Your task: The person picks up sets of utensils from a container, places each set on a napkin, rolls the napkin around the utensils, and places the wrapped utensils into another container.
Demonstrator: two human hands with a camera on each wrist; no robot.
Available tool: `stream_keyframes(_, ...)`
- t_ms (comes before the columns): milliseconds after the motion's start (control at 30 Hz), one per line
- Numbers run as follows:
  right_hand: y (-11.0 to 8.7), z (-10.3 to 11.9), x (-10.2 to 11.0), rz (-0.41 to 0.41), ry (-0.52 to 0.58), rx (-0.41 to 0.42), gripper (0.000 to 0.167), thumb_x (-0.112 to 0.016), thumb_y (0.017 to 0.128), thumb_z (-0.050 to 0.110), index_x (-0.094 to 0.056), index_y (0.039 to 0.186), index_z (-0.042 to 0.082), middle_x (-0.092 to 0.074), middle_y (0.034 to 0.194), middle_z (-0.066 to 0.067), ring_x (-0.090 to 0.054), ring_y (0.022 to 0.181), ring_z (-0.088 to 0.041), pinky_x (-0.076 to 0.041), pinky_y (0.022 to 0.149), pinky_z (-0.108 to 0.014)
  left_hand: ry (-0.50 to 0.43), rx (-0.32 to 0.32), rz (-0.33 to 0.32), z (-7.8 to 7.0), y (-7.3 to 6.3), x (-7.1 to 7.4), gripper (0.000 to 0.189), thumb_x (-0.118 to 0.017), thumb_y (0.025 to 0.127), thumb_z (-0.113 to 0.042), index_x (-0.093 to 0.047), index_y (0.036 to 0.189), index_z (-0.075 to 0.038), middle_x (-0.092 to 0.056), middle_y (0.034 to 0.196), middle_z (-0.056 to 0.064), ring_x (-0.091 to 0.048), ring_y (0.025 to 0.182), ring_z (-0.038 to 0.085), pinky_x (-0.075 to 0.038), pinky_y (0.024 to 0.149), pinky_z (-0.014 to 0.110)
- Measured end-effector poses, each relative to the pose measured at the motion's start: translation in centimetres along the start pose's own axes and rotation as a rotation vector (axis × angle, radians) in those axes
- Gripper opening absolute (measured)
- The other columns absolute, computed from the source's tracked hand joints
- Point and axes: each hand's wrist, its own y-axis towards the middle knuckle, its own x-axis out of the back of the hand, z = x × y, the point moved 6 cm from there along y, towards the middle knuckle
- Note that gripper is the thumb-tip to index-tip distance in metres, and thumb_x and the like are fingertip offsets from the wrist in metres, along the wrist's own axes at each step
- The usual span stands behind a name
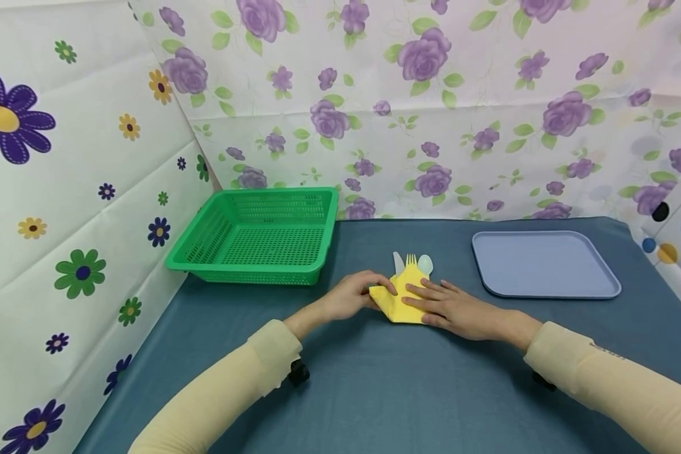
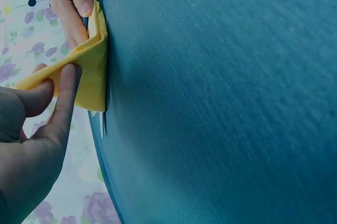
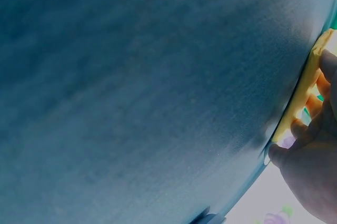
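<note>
A yellow cloth napkin [image 1: 400,308] lies folded on the blue table around a knife [image 1: 398,262], a fork [image 1: 411,259] and a spoon [image 1: 425,263], whose upper ends stick out at its far edge. My left hand [image 1: 347,296] pinches the napkin's left flap between thumb and fingers, lifting it off the table, as the left wrist view shows the flap [image 2: 52,72] raised. Spread fingers of my right hand [image 1: 459,312] press on the napkin's right side. The cutlery's lower parts are hidden inside the cloth.
At the back left stands a green plastic basket [image 1: 250,277] with perforated walls. A light blue-grey tray [image 1: 545,265] lies at the back right of the table [image 1: 408,391]. Flowered sheets [image 1: 340,75] hang behind and to the left.
</note>
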Motion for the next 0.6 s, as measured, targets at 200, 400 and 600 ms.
stream_keyframes(200, -0.04, -0.04, 0.02, 0.003, 0.022, -0.009, 0.056, -0.048, 0.113, 0.035, -0.033, 0.165, 0.023, -0.022, 0.172, -0.007, -0.015, 0.158, -0.038, -0.011, 0.122, -0.070, -0.049, 0.028, 0.018, 0.00, 0.37, -0.22, 0.023, -0.056, 0.105, 0.004, -0.068, 0.123, -0.005, -0.053, 0.124, 0.016, -0.073, 0.102, 0.026, -0.061, 0.091, 0.039)
stream_keyframes(400, -0.08, 0.03, 0.14, 0.002, 0.034, -0.007, 0.056, -0.048, 0.113, 0.034, -0.033, 0.165, 0.023, -0.022, 0.172, -0.008, -0.015, 0.158, -0.038, -0.011, 0.122, -0.070, -0.107, 0.064, 0.089, 0.14, 0.57, -0.46, 0.022, -0.057, 0.107, -0.007, -0.063, 0.128, -0.002, -0.046, 0.132, 0.023, -0.070, 0.111, 0.027, -0.060, 0.093, 0.038)
stream_keyframes(600, -0.09, 0.02, 0.06, -0.001, 0.032, -0.001, 0.056, -0.048, 0.113, 0.033, -0.033, 0.165, 0.021, -0.022, 0.172, -0.009, -0.015, 0.158, -0.039, -0.011, 0.122, -0.070, -0.104, 0.065, 0.109, -0.08, 0.77, -0.82, 0.022, -0.058, 0.108, -0.009, -0.061, 0.127, -0.001, -0.046, 0.129, 0.019, -0.069, 0.112, 0.028, -0.060, 0.094, 0.039)
